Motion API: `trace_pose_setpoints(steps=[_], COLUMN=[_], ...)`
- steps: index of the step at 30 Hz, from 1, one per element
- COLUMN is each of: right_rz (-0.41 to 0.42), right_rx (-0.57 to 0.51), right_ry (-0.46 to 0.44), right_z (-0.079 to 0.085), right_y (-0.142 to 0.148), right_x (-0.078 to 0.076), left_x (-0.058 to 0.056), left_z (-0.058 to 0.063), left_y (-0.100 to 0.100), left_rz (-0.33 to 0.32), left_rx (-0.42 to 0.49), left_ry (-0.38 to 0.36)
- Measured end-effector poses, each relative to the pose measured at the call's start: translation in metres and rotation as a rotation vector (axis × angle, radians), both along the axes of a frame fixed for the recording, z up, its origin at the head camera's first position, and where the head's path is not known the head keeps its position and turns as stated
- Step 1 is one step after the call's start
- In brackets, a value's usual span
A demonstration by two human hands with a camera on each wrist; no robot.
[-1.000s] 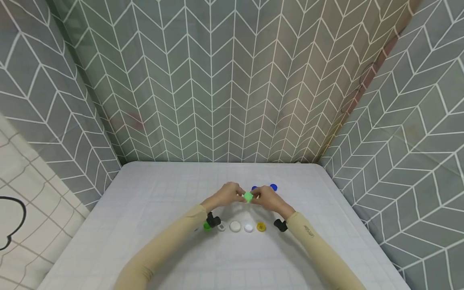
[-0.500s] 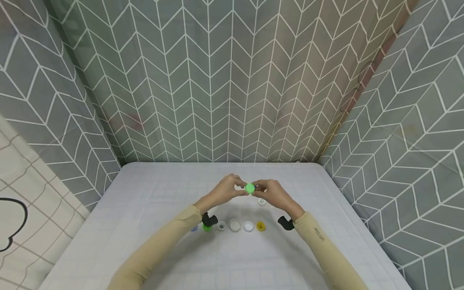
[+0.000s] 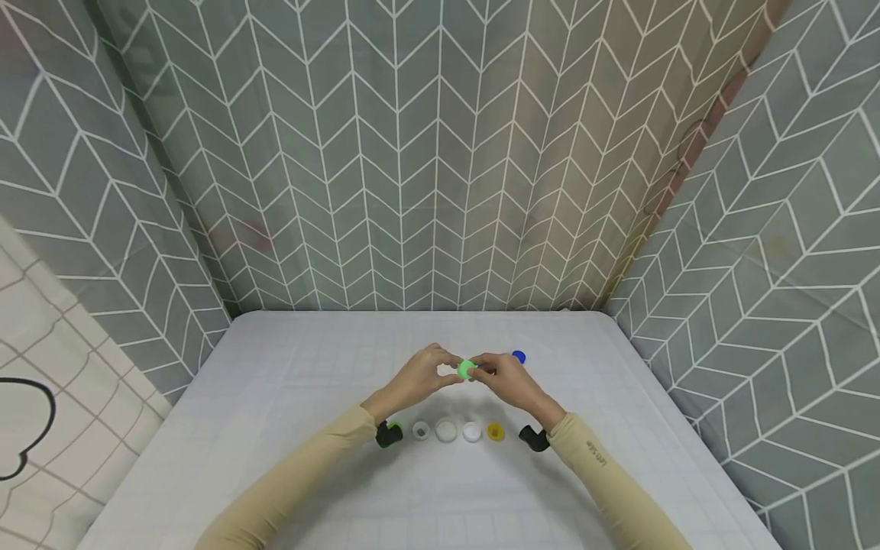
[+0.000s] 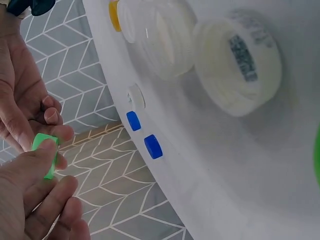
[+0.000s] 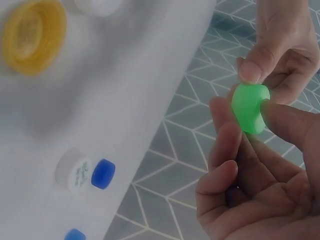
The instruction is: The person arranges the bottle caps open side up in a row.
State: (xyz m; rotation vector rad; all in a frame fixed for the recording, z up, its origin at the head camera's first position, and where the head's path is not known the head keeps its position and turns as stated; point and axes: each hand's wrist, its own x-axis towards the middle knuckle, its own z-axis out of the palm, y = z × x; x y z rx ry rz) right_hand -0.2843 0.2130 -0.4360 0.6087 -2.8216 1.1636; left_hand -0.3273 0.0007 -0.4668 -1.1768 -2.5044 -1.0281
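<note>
A light green bottle cap (image 3: 465, 369) is held up over the far part of the table, between both hands. My left hand (image 3: 421, 376) has its thumb and fingertips at the cap's left edge; in the left wrist view that thumb lies across the green cap (image 4: 45, 152). From the other side my right hand (image 3: 512, 380) pinches it, thumb over the near face. The right wrist view shows the green cap (image 5: 250, 108) tilted, with the right thumb and fingers on it and the left thumb at its top edge.
Nearer the body lies a row of caps: a yellow cap (image 3: 495, 431), several white ones such as the large white cap (image 3: 446, 430), and a green one partly hidden by the left wrist camera. Farther off are two blue caps (image 4: 153, 146) and a printed white cap (image 5: 73, 171).
Both hands rose away from the body with the green cap, then came back slightly lower and left. The cap has turned, and the right thumb now covers part of its face.
</note>
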Motion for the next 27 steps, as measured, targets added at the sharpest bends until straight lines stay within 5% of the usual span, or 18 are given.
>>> trace_pose_setpoints(steps=[9, 18, 27], right_rz=[-0.077, -0.075, -0.063], right_rx=[-0.035, -0.069, -0.037], right_ry=[0.000, 0.172, 0.160], right_z=[-0.006, -0.005, -0.004], right_y=[-0.005, -0.007, -0.008], right_x=[-0.002, 0.000, 0.004], left_x=[0.001, 0.004, 0.003], left_z=[-0.003, 0.006, 0.008], left_y=[0.000, 0.004, 0.000], left_rz=[-0.057, 0.037, 0.045], left_rx=[0.074, 0.222, 0.224], left_ry=[-0.207, -0.369, -0.471])
